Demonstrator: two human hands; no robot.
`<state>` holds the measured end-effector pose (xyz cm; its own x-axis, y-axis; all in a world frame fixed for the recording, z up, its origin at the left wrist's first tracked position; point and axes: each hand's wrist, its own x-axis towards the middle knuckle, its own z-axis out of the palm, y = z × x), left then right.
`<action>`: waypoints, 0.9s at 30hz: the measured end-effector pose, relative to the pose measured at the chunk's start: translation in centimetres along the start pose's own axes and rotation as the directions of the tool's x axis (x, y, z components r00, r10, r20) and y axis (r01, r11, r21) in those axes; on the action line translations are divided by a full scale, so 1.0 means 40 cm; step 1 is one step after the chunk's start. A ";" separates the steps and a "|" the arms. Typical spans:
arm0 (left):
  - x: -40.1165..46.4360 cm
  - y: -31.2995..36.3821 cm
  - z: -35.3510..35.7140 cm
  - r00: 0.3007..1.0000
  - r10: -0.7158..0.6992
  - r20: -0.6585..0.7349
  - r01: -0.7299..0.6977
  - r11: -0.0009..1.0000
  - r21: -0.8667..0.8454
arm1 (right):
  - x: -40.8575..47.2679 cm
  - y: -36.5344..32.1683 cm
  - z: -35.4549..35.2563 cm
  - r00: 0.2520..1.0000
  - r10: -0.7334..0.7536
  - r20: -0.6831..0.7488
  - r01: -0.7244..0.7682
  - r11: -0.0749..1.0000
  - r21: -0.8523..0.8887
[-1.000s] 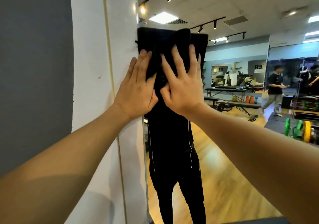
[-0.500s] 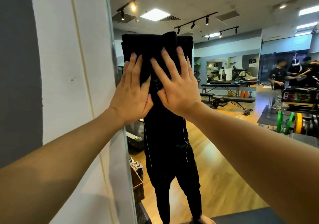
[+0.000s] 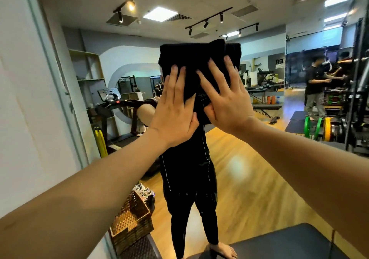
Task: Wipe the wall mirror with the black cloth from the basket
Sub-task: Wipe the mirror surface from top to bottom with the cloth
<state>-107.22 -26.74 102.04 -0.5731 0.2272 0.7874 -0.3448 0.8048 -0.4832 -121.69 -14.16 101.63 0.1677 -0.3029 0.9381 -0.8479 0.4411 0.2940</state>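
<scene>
The folded black cloth point(image 3: 197, 59) lies flat against the wall mirror point(image 3: 249, 158) at about head height. My left hand point(image 3: 173, 111) presses its lower left part with straight fingers. Beside it, my right hand point(image 3: 225, 99) presses the lower right part, fingers spread. The two thumbs nearly meet below the cloth. The mirror fills most of the view and shows my reflection in black clothes, its head hidden behind the cloth. A woven basket point(image 3: 131, 220) shows in the mirror at the lower left.
The mirror's left edge meets a white wall point(image 3: 30, 109). Reflected in the mirror are a treadmill point(image 3: 111, 107), shoes point(image 3: 143, 190) beside the basket, a dark floor mat point(image 3: 279, 244), weight plates point(image 3: 317, 127) and people point(image 3: 315, 87) at the far right.
Both hands have slid the cloth to the right across the mirror, away from its left edge. The view has swung right too, so more of the mirror shows.
</scene>
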 end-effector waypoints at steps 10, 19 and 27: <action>0.110 0.202 0.054 0.999 -0.034 0.021 0.033 0.999 0.033 | -0.091 0.218 -0.030 0.998 -0.056 0.012 0.055 0.998 0.019; 0.214 0.362 0.103 1.000 0.001 0.008 -0.001 1.000 0.017 | -0.179 0.405 -0.057 0.998 -0.064 0.012 0.064 0.998 0.006; 0.311 0.519 0.152 0.999 -0.016 -0.033 0.015 1.000 -0.028 | -0.250 0.574 -0.088 0.999 -0.049 0.000 0.049 0.998 -0.025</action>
<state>-126.04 -10.54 99.48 -0.5429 0.2321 0.8071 -0.3327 0.8230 -0.4604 -141.05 1.97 99.64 0.2093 -0.3246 0.9224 -0.8255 0.4470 0.3446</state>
